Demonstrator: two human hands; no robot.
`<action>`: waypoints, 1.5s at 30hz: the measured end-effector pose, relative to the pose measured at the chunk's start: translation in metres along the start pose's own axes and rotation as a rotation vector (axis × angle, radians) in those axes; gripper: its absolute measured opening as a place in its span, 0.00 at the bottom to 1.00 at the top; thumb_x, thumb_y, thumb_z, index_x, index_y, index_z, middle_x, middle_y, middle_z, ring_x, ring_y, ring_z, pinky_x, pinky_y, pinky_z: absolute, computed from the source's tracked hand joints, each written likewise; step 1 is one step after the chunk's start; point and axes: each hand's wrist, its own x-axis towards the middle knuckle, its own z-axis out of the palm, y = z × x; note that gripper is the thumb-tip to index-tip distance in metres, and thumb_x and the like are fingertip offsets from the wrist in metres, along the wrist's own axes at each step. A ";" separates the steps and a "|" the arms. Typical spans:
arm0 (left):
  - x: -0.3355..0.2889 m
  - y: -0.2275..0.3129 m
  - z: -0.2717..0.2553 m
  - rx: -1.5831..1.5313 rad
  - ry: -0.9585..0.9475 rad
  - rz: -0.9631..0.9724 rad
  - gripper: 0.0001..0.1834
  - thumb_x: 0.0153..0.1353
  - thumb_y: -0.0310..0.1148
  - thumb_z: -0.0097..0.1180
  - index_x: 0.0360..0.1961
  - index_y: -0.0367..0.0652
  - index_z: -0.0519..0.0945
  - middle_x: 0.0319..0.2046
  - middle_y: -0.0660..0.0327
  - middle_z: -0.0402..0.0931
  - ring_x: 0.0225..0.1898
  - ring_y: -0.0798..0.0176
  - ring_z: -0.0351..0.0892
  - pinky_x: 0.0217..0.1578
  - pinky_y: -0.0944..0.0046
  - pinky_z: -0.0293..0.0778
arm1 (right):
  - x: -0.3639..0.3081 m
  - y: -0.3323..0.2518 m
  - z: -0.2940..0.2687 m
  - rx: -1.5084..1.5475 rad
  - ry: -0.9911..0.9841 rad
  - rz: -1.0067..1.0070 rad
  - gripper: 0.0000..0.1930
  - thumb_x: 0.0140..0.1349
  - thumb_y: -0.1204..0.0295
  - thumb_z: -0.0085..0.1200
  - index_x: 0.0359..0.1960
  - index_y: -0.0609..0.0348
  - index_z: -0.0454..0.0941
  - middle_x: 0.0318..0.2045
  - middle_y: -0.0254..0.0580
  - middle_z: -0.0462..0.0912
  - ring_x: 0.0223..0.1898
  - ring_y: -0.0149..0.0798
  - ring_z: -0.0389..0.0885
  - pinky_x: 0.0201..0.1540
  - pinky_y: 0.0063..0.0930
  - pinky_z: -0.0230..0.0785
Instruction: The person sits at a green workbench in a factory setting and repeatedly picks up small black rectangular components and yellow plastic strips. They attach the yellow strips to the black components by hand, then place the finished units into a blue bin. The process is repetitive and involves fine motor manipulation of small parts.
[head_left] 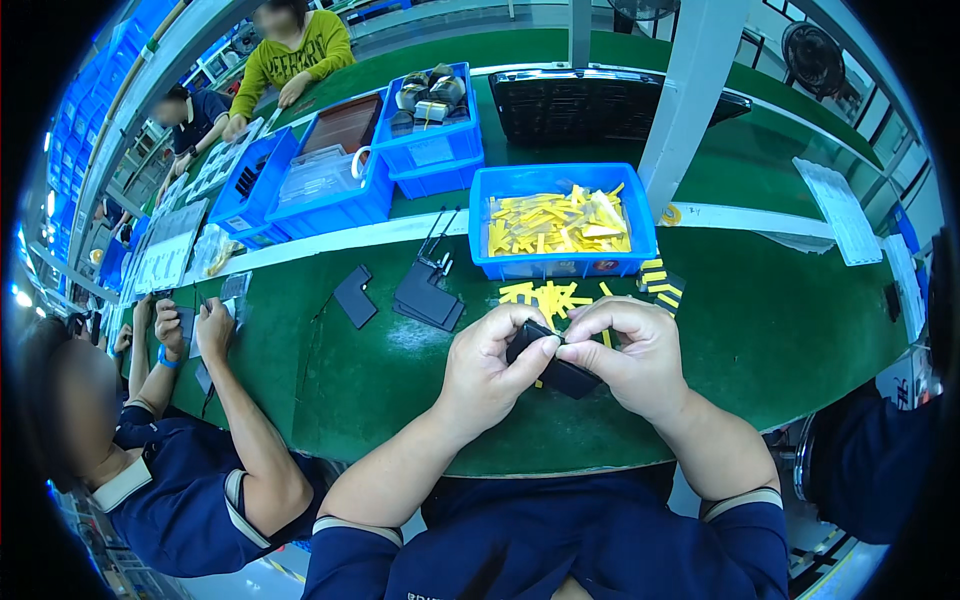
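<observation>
One black part (570,379) in work, pinched between left hand (487,352) and right hand (642,350) over the green counter (390,425). Looks partway through, not finished: both hands busy at its upper edge. Can't tell exact step; contact spot mostly covered by thumbs and fingertips.

Off to the left on the counter: one dark L-shaped piece (354,297) lying alone, plus a dark stack (428,298) of similar shapes just beside it. Can't tell whether done or waiting, so no firm count of output. Plenty of yellow strips (548,299) left: a loose scatter just beyond the hands, many more inside the blue bin (560,267) behind. Also some black-and-yellow pieces (659,285) by the bin's near right corner. Judging by that supply, lots remaining.

Position: black part directly between the hands, touching both, tilted, lower end showing below the fingertips. Middle partly hidden by left thumb.

Left hand: thumb and fingers closed on the part's left end. Right hand: thumb and fingertips pinching at the upper edge, right by the left thumb tip. Any small item inside that pinch: too hidden to call.
</observation>
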 end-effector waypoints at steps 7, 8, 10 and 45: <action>0.000 0.003 -0.004 -0.032 -0.055 -0.019 0.07 0.57 0.24 0.56 0.37 0.37 0.73 0.33 0.64 0.73 0.36 0.74 0.71 0.39 0.73 0.67 | -0.002 -0.001 0.000 -0.017 -0.029 -0.007 0.07 0.44 0.77 0.67 0.23 0.62 0.80 0.24 0.40 0.81 0.27 0.34 0.80 0.32 0.24 0.71; 0.000 0.003 -0.004 -0.056 -0.064 -0.038 0.07 0.57 0.24 0.56 0.37 0.37 0.73 0.33 0.64 0.73 0.36 0.74 0.71 0.39 0.73 0.67 | -0.002 -0.001 0.000 -0.015 -0.030 -0.012 0.07 0.44 0.77 0.67 0.23 0.62 0.80 0.24 0.40 0.81 0.27 0.34 0.80 0.32 0.25 0.71; -0.001 0.004 -0.005 -0.101 -0.086 -0.058 0.07 0.57 0.25 0.57 0.37 0.37 0.74 0.33 0.64 0.74 0.36 0.74 0.71 0.39 0.73 0.67 | -0.001 -0.001 0.000 -0.008 -0.043 -0.040 0.07 0.44 0.77 0.67 0.22 0.61 0.80 0.23 0.40 0.82 0.27 0.35 0.80 0.34 0.26 0.72; 0.004 -0.003 0.003 0.757 0.108 0.382 0.13 0.53 0.25 0.58 0.39 0.37 0.71 0.26 0.51 0.78 0.27 0.49 0.80 0.28 0.56 0.75 | 0.000 0.022 0.006 0.139 0.048 0.237 0.05 0.53 0.79 0.58 0.32 0.65 0.80 0.31 0.39 0.79 0.34 0.31 0.78 0.38 0.23 0.70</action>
